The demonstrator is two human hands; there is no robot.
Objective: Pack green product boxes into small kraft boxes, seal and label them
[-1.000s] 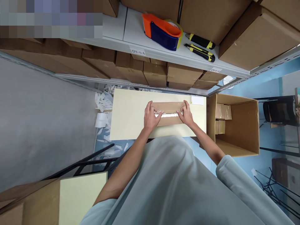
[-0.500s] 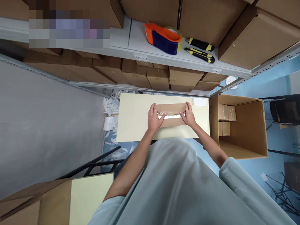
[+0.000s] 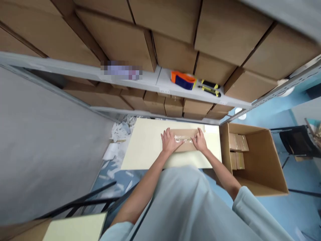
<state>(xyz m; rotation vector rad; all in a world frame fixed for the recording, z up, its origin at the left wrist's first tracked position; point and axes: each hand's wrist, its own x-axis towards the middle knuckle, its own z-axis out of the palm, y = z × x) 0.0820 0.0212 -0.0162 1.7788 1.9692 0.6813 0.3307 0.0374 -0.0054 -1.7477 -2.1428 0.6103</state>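
A small flat cardboard box (image 3: 185, 147) lies on the cream-coloured tabletop (image 3: 147, 147), with clear shiny tape along its middle seam. At the box's left end, my left hand (image 3: 170, 142) is spread, its fingers apart and its thumb stretched over the taped seam. My right hand (image 3: 200, 141) grips the right end, fingers bent at the far corner and thumb pressing near the tape. A white card or label (image 3: 212, 129) lies on the tabletop beyond my right hand.
A large open carton (image 3: 260, 160) stands right of the table, holding several small boxes (image 3: 237, 142). Above the table, a shelf (image 3: 165, 78) carries cartons, an orange-and-blue tape dispenser (image 3: 184, 80) and two utility knives (image 3: 210, 87). White scraps (image 3: 120, 131) litter the left side.
My left hand has opened out, its fingers spreading and its thumb reaching farther along the seam. The tape now looks flatter. The view has tilted up, showing more of the shelves.
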